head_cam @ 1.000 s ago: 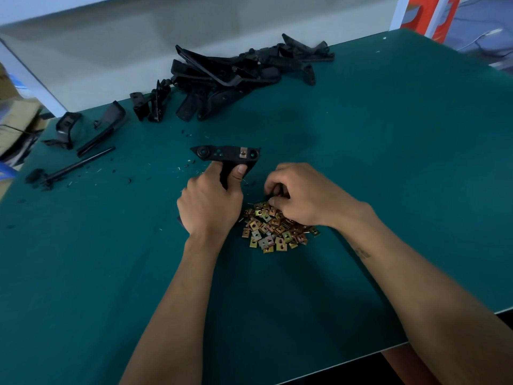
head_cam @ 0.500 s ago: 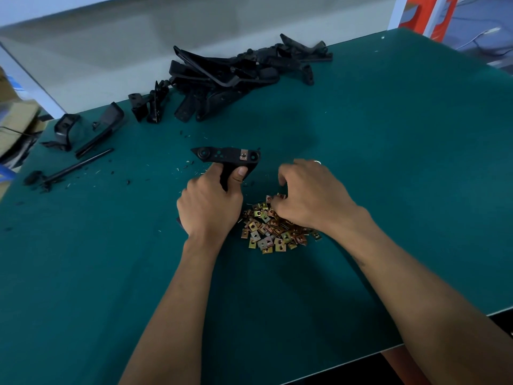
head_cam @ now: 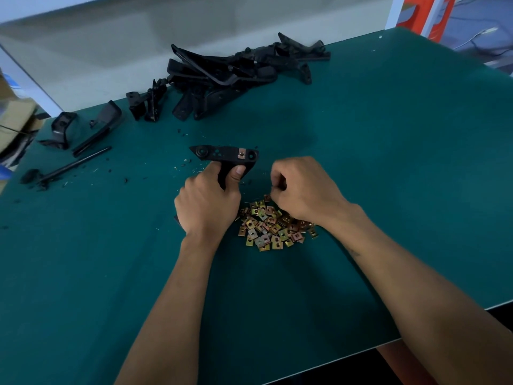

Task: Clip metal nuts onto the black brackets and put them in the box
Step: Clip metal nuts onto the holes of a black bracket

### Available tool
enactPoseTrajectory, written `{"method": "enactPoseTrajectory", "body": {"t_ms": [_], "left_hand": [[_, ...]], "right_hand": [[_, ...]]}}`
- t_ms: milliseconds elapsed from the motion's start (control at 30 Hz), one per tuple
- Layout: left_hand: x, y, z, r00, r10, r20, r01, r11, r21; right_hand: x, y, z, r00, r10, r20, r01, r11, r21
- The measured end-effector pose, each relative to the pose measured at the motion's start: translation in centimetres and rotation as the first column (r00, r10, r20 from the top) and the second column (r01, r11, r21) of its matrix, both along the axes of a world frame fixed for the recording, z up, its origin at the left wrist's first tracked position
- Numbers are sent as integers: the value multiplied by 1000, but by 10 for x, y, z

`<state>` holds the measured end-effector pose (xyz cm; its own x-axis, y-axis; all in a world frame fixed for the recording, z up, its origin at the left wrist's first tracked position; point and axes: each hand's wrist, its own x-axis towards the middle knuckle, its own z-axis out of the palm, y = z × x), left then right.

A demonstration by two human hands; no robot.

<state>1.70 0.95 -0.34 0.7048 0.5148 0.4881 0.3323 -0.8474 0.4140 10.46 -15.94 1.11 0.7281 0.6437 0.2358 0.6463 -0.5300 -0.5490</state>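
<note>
Lying along the far-left edge of the green tabletop (head_cam: 388,162) are a few loose black parts (head_cam: 83,129), and just nearer than them a thin black rod (head_cam: 72,166) points toward the left edge, with small black crumbs scattered around it. Off the left edge, a cardboard box (head_cam: 16,118) is partly in view. Further right, against the far edge, sits a heap of black brackets (head_cam: 230,73), tangled over one another and reaching toward the far-right corner.

Near the middle of the tabletop, the left hand (head_cam: 206,205) grips the stem of a single black bracket (head_cam: 224,156), fingers curled round it and the thumb pressed against its right side. The bracket's crossbar sticks out beyond the knuckles, lying roughly parallel to the far edge, and a metal nut (head_cam: 241,154) is already clipped on toward its right end.

Just right of that hand, the pile of metal nuts (head_cam: 270,227) lies on the tabletop, brassy and grey squares heaped loosely. The right hand (head_cam: 304,194) hovers over the pile's far side, its fingers curled inward with the fingertips drawn together; whether they pinch a nut cannot be told, as the fingertips are tucked out of sight. Both forearms run back toward the near edge. Beyond the far-right corner stands an orange and white frame (head_cam: 422,15).
</note>
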Motion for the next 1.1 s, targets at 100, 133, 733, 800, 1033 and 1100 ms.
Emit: {"method": "enactPoseTrajectory", "body": {"t_ms": [100,133,733,800,1033,1100], "left_hand": [[0,0,0,1000,3,-6,-3,1000,10],[0,0,0,1000,3,-9,-3,1000,13],[0,-3,-2,998,-57,-33,59,996,66],[0,-3,-2,998,-54,-32,56,996,66],[-1,-3,-1,997,-74,-38,77,994,80],[-1,-4,0,995,-90,-38,93,992,87]], "right_hand": [[1,0,1,998,49,26,-52,989,141],[3,0,2,997,56,46,-63,982,176],[1,0,18,923,71,-377,248,640,727],[2,0,18,931,86,-355,221,642,734],[5,2,15,822,208,-529,315,609,728],[7,1,16,809,226,-542,324,599,733]]}}
